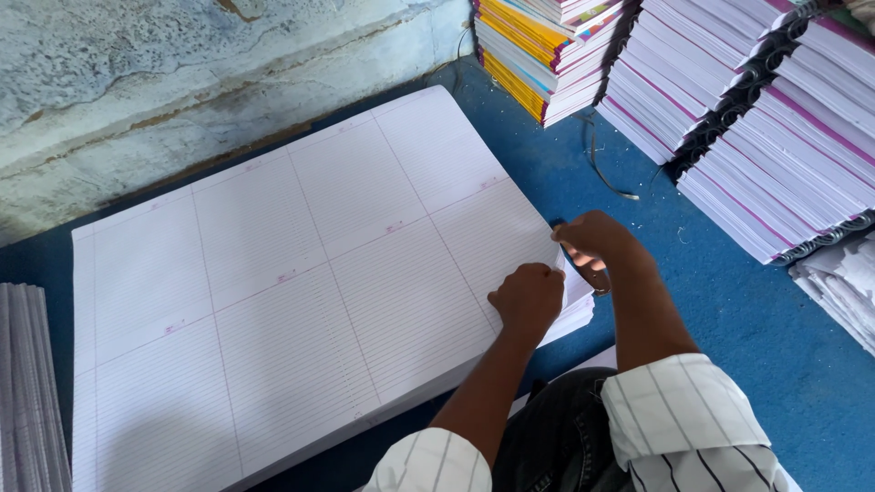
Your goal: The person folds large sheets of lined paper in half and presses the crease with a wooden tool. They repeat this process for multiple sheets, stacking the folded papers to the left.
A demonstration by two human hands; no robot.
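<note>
Big stack of ruled printed sheets (pixel 301 273) lies flat on the blue floor (pixel 729 310). My left hand (pixel 529 299) presses knuckles-down to pin its right corner; my right hand (pixel 597 244) pinches that corner's edge, fingers closed, lifting sheets.

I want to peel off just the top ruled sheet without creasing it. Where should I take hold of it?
Grip the top sheet at its near right corner, from the right edge, where the left hand and right hand already work. The stack lies flat; only edges offer purchase.
</note>
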